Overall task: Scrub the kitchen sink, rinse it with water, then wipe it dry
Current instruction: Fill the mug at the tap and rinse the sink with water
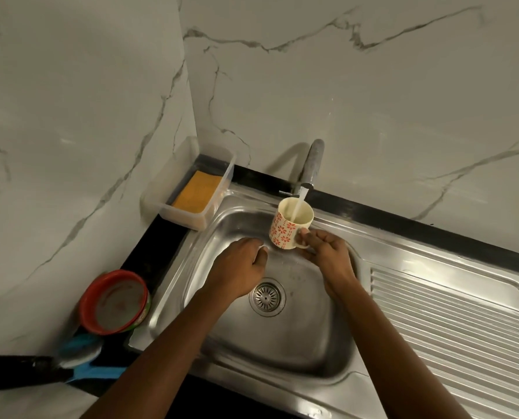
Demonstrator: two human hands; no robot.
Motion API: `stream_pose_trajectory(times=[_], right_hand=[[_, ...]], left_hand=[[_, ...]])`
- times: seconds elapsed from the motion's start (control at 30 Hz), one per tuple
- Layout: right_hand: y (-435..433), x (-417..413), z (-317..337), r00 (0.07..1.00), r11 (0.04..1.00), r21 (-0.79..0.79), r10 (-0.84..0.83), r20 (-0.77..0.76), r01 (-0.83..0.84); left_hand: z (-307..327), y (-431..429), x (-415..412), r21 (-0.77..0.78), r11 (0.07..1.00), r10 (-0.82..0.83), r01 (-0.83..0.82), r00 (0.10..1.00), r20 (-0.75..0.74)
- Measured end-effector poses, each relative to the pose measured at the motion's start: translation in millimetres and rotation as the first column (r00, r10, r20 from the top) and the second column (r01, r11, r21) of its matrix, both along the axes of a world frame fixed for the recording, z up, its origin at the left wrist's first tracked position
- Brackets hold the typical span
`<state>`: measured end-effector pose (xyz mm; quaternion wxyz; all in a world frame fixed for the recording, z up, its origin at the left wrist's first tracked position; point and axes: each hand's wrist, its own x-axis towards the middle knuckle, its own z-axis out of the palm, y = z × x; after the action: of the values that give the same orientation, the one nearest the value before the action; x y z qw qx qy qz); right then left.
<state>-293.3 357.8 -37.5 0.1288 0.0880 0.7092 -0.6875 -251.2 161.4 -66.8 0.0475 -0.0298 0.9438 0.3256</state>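
We see the rectangular stainless-steel kitchen sink (282,346) with a shiny basin. A round perforated drain strainer (266,297) sits in its bottom, and a ribbed drainboard (452,328) lies to the right. From the grey metal tap (312,164) at the back rim, a thin stream of water (300,204) falls into a cream ceramic mug (284,234) with red flowers, upright above the basin.

Red-rimmed bowls (114,300), blurred blue tool (82,355) beside, perhaps a brush

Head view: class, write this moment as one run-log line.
right hand: holds mug by handle under running tap | left hand: loosely curled above sink | sponge: in tray
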Motion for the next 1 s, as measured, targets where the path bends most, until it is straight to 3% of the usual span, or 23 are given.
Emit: stream_pose_trajectory(times=[1.0], right_hand=[[-2.2,-2.0,5.0,0.994,1.000,-0.008,0.004,-0.106,-0.005]], left_hand=[[21.4,-2.5,9.6,0.057,0.998,0.038,-0.038,0.999,0.010]])
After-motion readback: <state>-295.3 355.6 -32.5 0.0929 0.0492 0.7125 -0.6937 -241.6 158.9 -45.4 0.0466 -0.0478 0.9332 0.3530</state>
